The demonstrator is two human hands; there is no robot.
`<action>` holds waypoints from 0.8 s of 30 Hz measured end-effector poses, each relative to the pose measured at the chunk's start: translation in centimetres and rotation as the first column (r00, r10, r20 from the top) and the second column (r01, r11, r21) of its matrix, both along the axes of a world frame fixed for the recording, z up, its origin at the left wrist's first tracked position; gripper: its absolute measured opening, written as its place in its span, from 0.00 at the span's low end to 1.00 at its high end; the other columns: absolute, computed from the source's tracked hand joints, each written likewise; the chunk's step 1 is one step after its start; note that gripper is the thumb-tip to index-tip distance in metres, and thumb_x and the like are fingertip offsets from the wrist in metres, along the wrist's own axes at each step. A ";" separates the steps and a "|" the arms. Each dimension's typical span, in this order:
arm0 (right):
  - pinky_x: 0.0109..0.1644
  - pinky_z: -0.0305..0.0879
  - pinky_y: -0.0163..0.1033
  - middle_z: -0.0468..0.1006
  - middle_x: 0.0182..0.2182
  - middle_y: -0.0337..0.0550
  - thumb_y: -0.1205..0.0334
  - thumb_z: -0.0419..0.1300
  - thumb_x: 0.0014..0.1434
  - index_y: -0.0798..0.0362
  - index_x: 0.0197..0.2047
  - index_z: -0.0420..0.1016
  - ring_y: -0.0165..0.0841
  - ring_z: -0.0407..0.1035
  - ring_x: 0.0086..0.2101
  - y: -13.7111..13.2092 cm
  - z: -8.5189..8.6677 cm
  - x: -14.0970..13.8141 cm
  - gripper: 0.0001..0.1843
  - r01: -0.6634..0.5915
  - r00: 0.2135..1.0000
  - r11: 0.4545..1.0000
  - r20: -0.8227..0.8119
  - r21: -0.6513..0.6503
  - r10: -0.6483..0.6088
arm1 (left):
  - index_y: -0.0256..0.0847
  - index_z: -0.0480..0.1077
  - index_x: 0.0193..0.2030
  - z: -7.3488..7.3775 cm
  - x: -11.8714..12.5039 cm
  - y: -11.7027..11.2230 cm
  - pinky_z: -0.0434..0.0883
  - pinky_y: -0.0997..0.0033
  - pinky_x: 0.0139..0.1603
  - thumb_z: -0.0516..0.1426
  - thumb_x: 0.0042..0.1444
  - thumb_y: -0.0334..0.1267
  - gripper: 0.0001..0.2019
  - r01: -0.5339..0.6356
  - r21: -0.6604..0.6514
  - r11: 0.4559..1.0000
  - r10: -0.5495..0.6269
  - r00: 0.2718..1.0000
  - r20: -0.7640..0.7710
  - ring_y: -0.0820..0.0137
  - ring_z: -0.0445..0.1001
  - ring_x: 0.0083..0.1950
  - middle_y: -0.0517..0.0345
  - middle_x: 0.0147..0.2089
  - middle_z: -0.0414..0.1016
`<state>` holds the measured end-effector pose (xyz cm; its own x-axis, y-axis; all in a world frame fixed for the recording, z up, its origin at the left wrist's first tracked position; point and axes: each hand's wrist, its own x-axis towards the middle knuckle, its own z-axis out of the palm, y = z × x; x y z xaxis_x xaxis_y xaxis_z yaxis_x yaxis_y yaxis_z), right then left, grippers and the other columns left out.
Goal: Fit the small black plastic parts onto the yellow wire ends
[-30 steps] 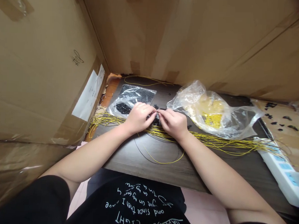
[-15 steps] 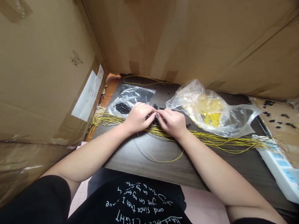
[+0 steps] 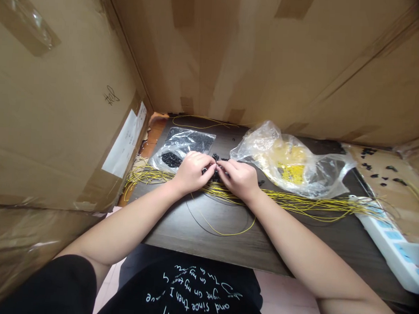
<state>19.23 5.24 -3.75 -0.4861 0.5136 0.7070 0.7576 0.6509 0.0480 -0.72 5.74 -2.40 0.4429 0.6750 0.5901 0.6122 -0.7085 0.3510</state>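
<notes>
Pinching still: left hand (image 3: 191,172) and right hand (image 3: 239,178), both grips closed, meet at a black piece (image 3: 216,170) over yellow wires (image 3: 298,201); bag (image 3: 182,144) at 11 o'clock. No shift.

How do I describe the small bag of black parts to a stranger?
Start at the dark wooden tabletop between the cardboard boxes. At its far left corner, just beyond the left hand, lies a flat clear plastic bag. Unlike the bigger crumpled clear bag to its right, holding yellow material, it holds small black pieces.
</notes>
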 end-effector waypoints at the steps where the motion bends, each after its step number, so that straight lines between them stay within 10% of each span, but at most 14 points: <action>1: 0.33 0.58 0.37 0.81 0.30 0.40 0.61 0.57 0.69 0.55 0.44 0.81 0.29 0.70 0.27 0.0 0.0 0.0 0.11 0.000 1.000 1.000 -0.004 0.006 0.000 | 0.40 0.73 0.38 0.0 0.0 0.0 0.65 0.63 0.45 0.55 0.66 0.37 0.07 0.001 -0.005 1.000 -0.001 1.000 0.002 0.67 0.74 0.38 0.57 0.35 0.79; 24: 0.35 0.61 0.36 0.81 0.29 0.43 0.63 0.58 0.67 0.57 0.49 0.81 0.29 0.70 0.27 -0.2 0.2 0.1 0.13 -0.045 0.999 0.999 -0.027 0.014 0.045 | 0.40 0.72 0.37 -0.3 0.0 0.0 0.66 0.61 0.46 0.54 0.67 0.37 0.09 0.021 0.040 0.999 -0.020 0.999 -0.045 0.66 0.74 0.38 0.56 0.36 0.79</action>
<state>19.34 4.99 -3.58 -0.4887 0.4822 0.7271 0.7289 0.6836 0.0365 -0.76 5.75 -2.65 0.4826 0.6417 0.5960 0.6118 -0.7340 0.2949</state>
